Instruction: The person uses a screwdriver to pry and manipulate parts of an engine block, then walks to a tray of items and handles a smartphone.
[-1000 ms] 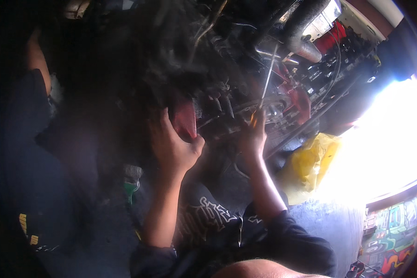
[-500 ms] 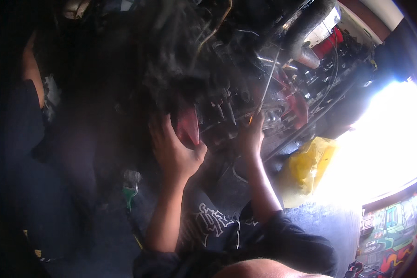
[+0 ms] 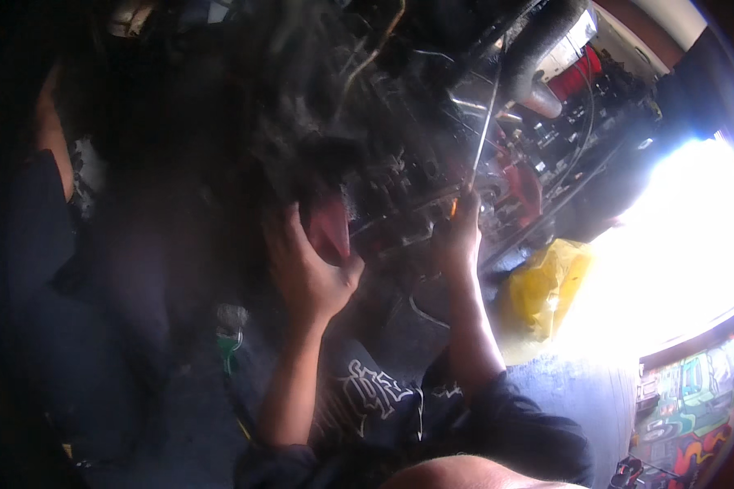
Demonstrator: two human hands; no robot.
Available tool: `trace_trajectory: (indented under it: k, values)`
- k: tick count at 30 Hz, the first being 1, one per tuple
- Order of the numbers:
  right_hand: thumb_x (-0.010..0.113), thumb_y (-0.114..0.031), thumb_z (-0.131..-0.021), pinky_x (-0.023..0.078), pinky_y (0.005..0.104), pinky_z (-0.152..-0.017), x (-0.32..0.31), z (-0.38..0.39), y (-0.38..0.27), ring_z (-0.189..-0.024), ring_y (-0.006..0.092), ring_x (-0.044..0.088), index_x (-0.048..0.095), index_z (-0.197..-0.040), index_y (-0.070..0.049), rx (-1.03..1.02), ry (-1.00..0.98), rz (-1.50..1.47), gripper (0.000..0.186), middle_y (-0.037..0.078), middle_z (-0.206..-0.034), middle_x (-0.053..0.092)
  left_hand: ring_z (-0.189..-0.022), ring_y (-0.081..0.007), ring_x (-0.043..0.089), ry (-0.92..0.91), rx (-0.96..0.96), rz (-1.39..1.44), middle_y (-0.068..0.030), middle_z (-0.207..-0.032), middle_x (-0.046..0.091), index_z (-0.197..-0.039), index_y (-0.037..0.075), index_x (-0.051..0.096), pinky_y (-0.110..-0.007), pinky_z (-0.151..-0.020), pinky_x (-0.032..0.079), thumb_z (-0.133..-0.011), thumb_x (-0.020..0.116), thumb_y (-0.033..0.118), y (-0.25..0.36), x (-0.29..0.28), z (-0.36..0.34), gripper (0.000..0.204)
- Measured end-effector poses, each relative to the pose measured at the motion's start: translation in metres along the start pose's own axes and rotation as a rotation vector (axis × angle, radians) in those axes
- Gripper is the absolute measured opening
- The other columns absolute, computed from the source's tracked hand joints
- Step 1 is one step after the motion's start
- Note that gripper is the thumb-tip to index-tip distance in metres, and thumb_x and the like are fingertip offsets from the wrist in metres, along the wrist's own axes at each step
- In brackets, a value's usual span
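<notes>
Two bare hands work side by side at the lower edge of some dark machinery (image 3: 395, 175), with a gap between the wrists. The left hand (image 3: 314, 273) is spread, its thumb set well apart from its fingers, around the lower part of a red piece (image 3: 329, 228); shadow hides the fingertips, so I cannot tell how firmly they press. The piece tapers down toward the thumb, its right edge standing out against the darker parts beyond. The right hand (image 3: 459, 232) is closed around the lower end of a long thin rod (image 3: 486, 126) — a bit of orange shows at the fingers — and the rod slants up and slightly right. Its upper stretch runs close along the left side of a thick dark pipe (image 3: 538, 65), so room is tight on that side, with red parts (image 3: 520, 191) near the fist on the right.

Beyond the right forearm, a yellow bag (image 3: 550, 285) sits apart from it, beside the glaring opening (image 3: 677, 253). To the left of the left forearm, a green-and-grey brush (image 3: 229, 346) stands clear of it. Another person's forearm (image 3: 53, 138) reaches in at far left — well away from both hands.
</notes>
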State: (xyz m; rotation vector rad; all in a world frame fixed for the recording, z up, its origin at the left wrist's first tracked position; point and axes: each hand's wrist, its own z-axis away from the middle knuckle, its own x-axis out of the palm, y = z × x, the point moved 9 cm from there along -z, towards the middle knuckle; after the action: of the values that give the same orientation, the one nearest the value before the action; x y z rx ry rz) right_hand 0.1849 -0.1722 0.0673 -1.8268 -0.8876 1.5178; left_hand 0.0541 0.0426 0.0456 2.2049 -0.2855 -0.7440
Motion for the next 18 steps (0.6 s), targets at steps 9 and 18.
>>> trace_trajectory:
  k: [9, 18]
  values:
    - [0.056, -0.01, -0.088, 0.052, 0.037, -0.071, -0.016, -0.004, 0.001, -0.083, 0.0289, 0.066, 0.019, -0.149, -0.015, -0.198, 0.153, -0.077, 0.072, 0.021, -0.104, 0.065, -0.127, -0.0462, 0.038, 0.002, 0.012, -0.045, -0.0296, -0.136, 0.038, -0.136, -0.003, 0.034, -0.05, -0.107, 0.033, -0.057, 0.078, 0.019, 0.014, 0.003, -0.004, 0.094]
    - [0.053, -0.006, -0.096, 0.043, 0.0205, -0.051, -0.016, 0.013, -0.06, -0.058, 0.0051, 0.047, 0.024, -0.15, -0.009, -0.16, -0.063, -0.795, 0.062, -0.002, -0.079, 0.053, -0.127, -0.0473, 0.038, -0.037, -0.031, -0.086, -0.0315, -0.136, 0.037, -0.138, -0.004, 0.031, -0.05, -0.107, 0.034, -0.059, 0.077, 0.02, 0.021, -0.001, -0.005, 0.095]
